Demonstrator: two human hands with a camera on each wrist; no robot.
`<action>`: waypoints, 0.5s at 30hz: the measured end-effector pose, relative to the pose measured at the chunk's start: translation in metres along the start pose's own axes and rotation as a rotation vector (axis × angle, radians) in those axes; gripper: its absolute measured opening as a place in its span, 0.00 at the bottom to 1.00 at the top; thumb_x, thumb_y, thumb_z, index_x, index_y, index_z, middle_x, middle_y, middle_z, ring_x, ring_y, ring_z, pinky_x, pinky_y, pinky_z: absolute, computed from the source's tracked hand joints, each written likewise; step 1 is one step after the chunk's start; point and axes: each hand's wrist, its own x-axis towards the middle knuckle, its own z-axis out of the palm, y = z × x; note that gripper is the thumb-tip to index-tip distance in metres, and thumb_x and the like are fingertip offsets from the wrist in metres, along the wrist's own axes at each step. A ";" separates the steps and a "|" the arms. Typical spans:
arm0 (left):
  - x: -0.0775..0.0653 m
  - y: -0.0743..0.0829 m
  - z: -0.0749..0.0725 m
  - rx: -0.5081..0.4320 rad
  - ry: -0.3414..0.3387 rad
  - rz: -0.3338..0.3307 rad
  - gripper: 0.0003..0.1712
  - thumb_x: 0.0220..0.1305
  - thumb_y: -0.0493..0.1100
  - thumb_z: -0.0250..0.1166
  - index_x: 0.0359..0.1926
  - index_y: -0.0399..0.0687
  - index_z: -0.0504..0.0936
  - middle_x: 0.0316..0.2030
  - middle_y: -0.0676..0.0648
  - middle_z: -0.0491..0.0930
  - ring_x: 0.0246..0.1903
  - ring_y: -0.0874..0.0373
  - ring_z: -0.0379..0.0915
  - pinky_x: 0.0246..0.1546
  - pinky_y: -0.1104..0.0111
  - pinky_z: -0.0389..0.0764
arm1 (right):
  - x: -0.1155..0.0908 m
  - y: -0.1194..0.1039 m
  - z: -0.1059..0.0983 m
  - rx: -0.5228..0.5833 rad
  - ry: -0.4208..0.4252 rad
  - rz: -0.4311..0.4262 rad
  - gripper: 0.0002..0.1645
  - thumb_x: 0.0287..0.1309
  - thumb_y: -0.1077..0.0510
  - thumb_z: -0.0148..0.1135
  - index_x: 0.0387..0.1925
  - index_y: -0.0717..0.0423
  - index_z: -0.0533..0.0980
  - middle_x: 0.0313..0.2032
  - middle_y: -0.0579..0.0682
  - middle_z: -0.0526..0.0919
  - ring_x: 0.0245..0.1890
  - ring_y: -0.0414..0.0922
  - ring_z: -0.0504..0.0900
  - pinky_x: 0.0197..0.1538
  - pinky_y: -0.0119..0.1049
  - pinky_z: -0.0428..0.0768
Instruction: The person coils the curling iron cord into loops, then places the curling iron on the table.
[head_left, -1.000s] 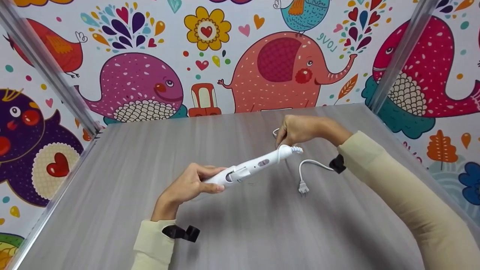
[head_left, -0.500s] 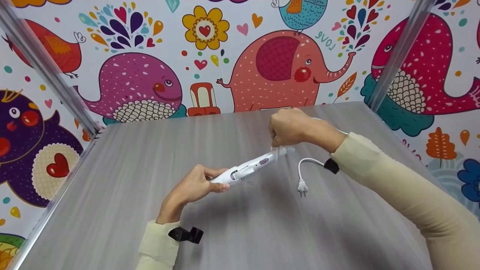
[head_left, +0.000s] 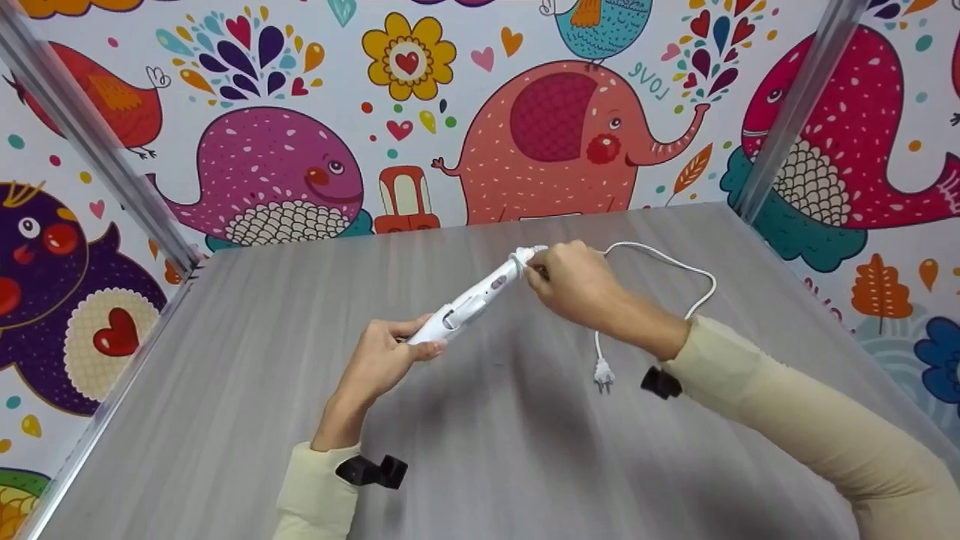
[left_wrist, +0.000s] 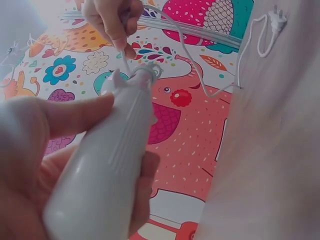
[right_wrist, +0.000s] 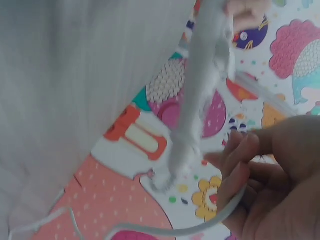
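A white hair styling iron [head_left: 469, 301] is held at a slant above the table, its cord end pointing away and to the right. My left hand [head_left: 375, 356] grips its near end, thumb on one side and fingers around the other. The white cord [head_left: 679, 262] loops around the iron's far end, beside the ribbed cord sleeve. My right hand [head_left: 577, 281] pinches the cord close to that end, fingers curled. In the right wrist view, the cord [right_wrist: 175, 231] passes out of the curled fingers [right_wrist: 235, 177]. Part of the cord is hidden behind the right forearm.
The cord's two-pin plug [head_left: 604, 373] lies on the grey wood-grain table [head_left: 247, 405], right of the middle. Patterned panels [head_left: 412, 135] with cartoon animals stand behind and at the sides. Metal posts [head_left: 795, 112] mark the back corners.
My right hand has passed over the iron's far end and come down on its right side with the cord. The left hand has tilted the iron, raising its cord end away from me.
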 end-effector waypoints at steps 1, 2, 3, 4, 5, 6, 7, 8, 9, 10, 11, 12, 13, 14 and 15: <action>0.000 0.000 0.000 -0.019 0.014 -0.009 0.25 0.56 0.36 0.71 0.57 0.41 0.82 0.56 0.40 0.83 0.52 0.49 0.79 0.45 0.63 0.76 | -0.002 0.001 0.004 0.037 0.008 -0.014 0.14 0.67 0.58 0.61 0.32 0.64 0.86 0.17 0.51 0.77 0.17 0.40 0.68 0.23 0.30 0.65; 0.000 0.000 -0.001 -0.037 0.023 -0.018 0.25 0.57 0.36 0.71 0.57 0.41 0.82 0.56 0.39 0.83 0.52 0.49 0.79 0.46 0.63 0.76 | -0.005 0.002 0.008 0.084 0.008 -0.024 0.15 0.68 0.58 0.60 0.30 0.64 0.85 0.17 0.51 0.77 0.16 0.39 0.69 0.22 0.30 0.66; 0.000 0.000 -0.002 -0.054 0.028 -0.025 0.25 0.57 0.36 0.71 0.58 0.41 0.82 0.56 0.38 0.83 0.51 0.48 0.79 0.46 0.63 0.75 | -0.006 0.003 0.012 0.133 0.006 -0.036 0.17 0.69 0.58 0.59 0.27 0.63 0.84 0.16 0.51 0.78 0.16 0.39 0.70 0.22 0.29 0.66; 0.000 0.001 -0.003 -0.072 0.032 -0.034 0.25 0.58 0.36 0.71 0.58 0.41 0.82 0.56 0.38 0.83 0.50 0.48 0.79 0.45 0.63 0.75 | -0.008 0.006 0.016 0.192 -0.002 -0.044 0.18 0.70 0.58 0.59 0.26 0.62 0.83 0.16 0.52 0.78 0.15 0.38 0.71 0.21 0.29 0.65; 0.000 0.002 -0.004 -0.087 0.031 -0.040 0.25 0.58 0.37 0.70 0.58 0.42 0.82 0.56 0.38 0.83 0.49 0.48 0.79 0.44 0.63 0.75 | -0.009 0.008 0.020 0.265 -0.019 -0.049 0.17 0.70 0.58 0.58 0.27 0.62 0.84 0.17 0.53 0.80 0.14 0.38 0.72 0.21 0.28 0.67; -0.001 0.002 -0.006 -0.104 0.025 -0.045 0.25 0.59 0.37 0.70 0.58 0.43 0.82 0.56 0.37 0.83 0.48 0.48 0.79 0.42 0.64 0.74 | -0.010 0.011 0.024 0.343 -0.040 -0.052 0.17 0.71 0.58 0.57 0.30 0.62 0.85 0.18 0.54 0.82 0.14 0.38 0.73 0.20 0.28 0.69; -0.001 0.003 -0.008 -0.120 0.018 -0.048 0.24 0.59 0.37 0.70 0.59 0.44 0.82 0.56 0.37 0.83 0.46 0.49 0.80 0.41 0.64 0.74 | -0.010 0.015 0.027 0.419 -0.062 -0.063 0.16 0.71 0.59 0.56 0.35 0.63 0.86 0.19 0.56 0.83 0.14 0.38 0.74 0.21 0.28 0.71; -0.002 0.003 -0.010 -0.134 0.010 -0.047 0.25 0.59 0.37 0.69 0.59 0.44 0.82 0.56 0.37 0.83 0.45 0.48 0.80 0.40 0.64 0.75 | -0.009 0.018 0.031 0.497 -0.089 -0.067 0.15 0.71 0.59 0.56 0.40 0.63 0.86 0.21 0.57 0.83 0.15 0.38 0.75 0.22 0.27 0.73; -0.002 0.003 -0.013 -0.151 0.002 -0.044 0.25 0.59 0.37 0.69 0.59 0.44 0.82 0.55 0.37 0.83 0.43 0.48 0.81 0.40 0.64 0.76 | -0.008 0.023 0.034 0.570 -0.118 -0.077 0.15 0.72 0.58 0.56 0.45 0.63 0.85 0.22 0.58 0.83 0.16 0.38 0.76 0.23 0.28 0.75; -0.003 0.003 -0.016 -0.167 -0.007 -0.038 0.25 0.59 0.36 0.69 0.59 0.44 0.81 0.55 0.37 0.83 0.42 0.47 0.81 0.39 0.64 0.76 | -0.007 0.027 0.037 0.640 -0.152 -0.089 0.16 0.72 0.59 0.56 0.50 0.63 0.84 0.23 0.59 0.83 0.18 0.39 0.77 0.25 0.28 0.77; -0.003 0.003 -0.018 -0.180 -0.020 -0.027 0.25 0.59 0.36 0.69 0.59 0.44 0.81 0.54 0.37 0.83 0.41 0.48 0.82 0.39 0.63 0.77 | -0.006 0.032 0.039 0.701 -0.189 -0.101 0.17 0.72 0.59 0.56 0.54 0.63 0.82 0.25 0.60 0.83 0.19 0.39 0.77 0.27 0.29 0.79; -0.004 0.002 -0.021 -0.193 -0.035 -0.011 0.25 0.59 0.35 0.69 0.59 0.43 0.81 0.54 0.36 0.83 0.40 0.48 0.82 0.39 0.63 0.78 | -0.005 0.038 0.041 0.741 -0.224 -0.122 0.17 0.72 0.59 0.55 0.54 0.63 0.82 0.25 0.60 0.82 0.20 0.39 0.77 0.28 0.29 0.80; -0.004 0.001 -0.023 -0.202 -0.051 0.005 0.26 0.58 0.35 0.69 0.59 0.42 0.81 0.54 0.36 0.83 0.40 0.48 0.82 0.40 0.62 0.78 | -0.003 0.044 0.043 0.766 -0.260 -0.146 0.17 0.72 0.60 0.55 0.54 0.63 0.82 0.25 0.59 0.81 0.21 0.40 0.77 0.29 0.30 0.80; -0.005 0.001 -0.025 -0.205 -0.069 0.026 0.26 0.58 0.35 0.69 0.59 0.41 0.81 0.54 0.35 0.83 0.41 0.49 0.82 0.41 0.62 0.78 | -0.001 0.049 0.044 0.780 -0.293 -0.172 0.16 0.72 0.61 0.55 0.54 0.63 0.82 0.26 0.58 0.80 0.23 0.40 0.77 0.31 0.30 0.80; -0.005 0.000 -0.027 -0.206 -0.089 0.051 0.26 0.58 0.35 0.69 0.59 0.40 0.80 0.54 0.35 0.83 0.41 0.49 0.82 0.41 0.62 0.79 | 0.000 0.055 0.044 0.779 -0.321 -0.204 0.16 0.72 0.62 0.54 0.53 0.63 0.82 0.25 0.58 0.80 0.23 0.40 0.77 0.32 0.30 0.80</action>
